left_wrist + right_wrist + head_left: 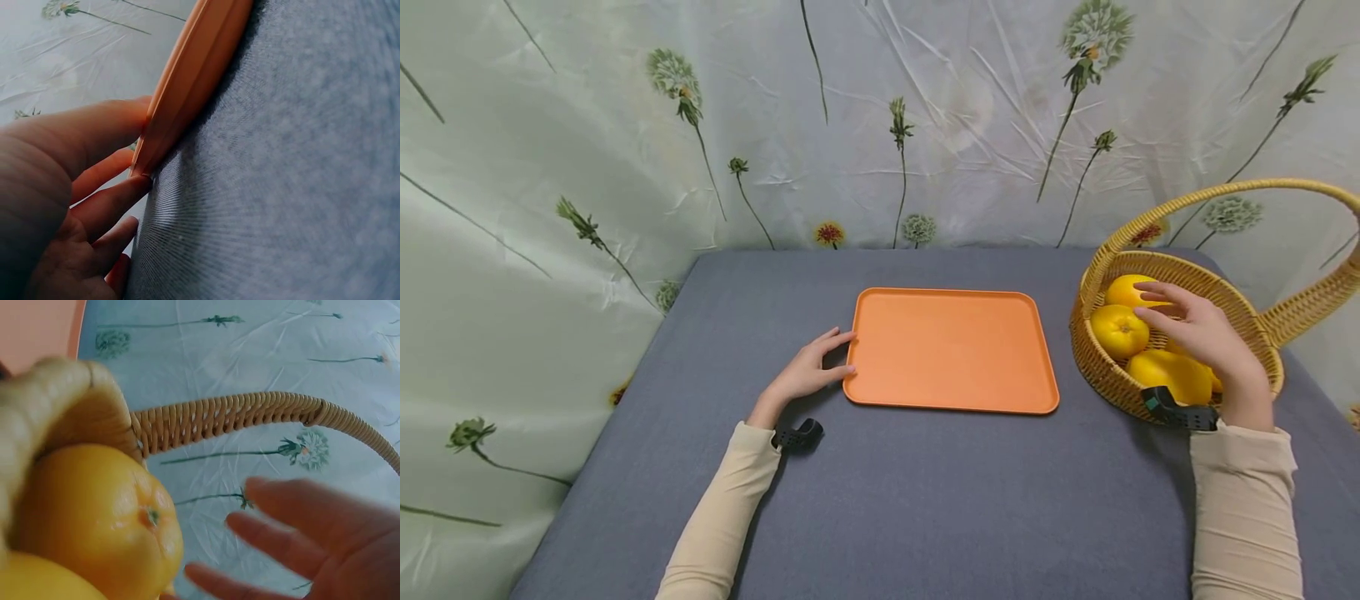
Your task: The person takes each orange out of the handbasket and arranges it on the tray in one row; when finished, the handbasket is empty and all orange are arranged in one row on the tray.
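An orange rectangular tray (953, 350) lies flat on the grey-blue cloth. My left hand (805, 368) is at its left side, thumb and fingertips touching the rim; in the left wrist view the fingers (103, 203) meet the tray's edge (187, 75). On the right stands a wicker basket (1086, 367) with a tall arched handle, holding several yellow and orange fruits. My right hand (1213, 333) hovers over the basket, fingers spread and holding nothing. Close to it is a round orange fruit (1120, 331); the right wrist view shows this orange (100, 519) apart from the fingers.
An elongated yellow fruit (1172, 375) lies at the basket's near side. The basket's handle (1225, 187) arches high over the right hand. Behind the table hangs a pale curtain (850, 167) with a dandelion print.
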{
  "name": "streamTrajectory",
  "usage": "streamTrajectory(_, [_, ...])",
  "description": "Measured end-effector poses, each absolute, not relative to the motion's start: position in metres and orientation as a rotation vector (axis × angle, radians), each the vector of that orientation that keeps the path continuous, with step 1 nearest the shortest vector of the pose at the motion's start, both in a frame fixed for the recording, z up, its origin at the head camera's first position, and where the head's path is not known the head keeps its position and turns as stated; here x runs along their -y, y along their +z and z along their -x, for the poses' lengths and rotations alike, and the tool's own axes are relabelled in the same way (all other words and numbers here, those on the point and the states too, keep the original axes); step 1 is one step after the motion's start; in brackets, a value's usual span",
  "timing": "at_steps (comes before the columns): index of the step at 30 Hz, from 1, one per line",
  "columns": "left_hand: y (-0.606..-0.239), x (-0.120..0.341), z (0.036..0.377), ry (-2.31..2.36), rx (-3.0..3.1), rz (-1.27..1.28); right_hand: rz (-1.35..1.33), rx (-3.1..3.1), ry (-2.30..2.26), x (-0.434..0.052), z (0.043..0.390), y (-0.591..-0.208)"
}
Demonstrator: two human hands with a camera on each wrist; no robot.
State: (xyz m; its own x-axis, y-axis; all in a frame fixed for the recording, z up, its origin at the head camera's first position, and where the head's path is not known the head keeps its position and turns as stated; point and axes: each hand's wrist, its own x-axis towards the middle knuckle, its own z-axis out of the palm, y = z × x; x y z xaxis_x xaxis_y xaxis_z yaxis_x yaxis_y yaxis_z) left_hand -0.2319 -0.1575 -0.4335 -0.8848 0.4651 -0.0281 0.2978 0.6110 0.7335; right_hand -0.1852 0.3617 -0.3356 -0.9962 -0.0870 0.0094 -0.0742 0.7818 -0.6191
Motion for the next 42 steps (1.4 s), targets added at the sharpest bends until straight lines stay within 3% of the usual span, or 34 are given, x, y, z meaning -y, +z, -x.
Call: streamTrajectory(42, [-0.438,0.155,0.232,1.139,-2.659,-0.644,0.282,-2.900,-0.761,-0.351,0.193,-0.356])
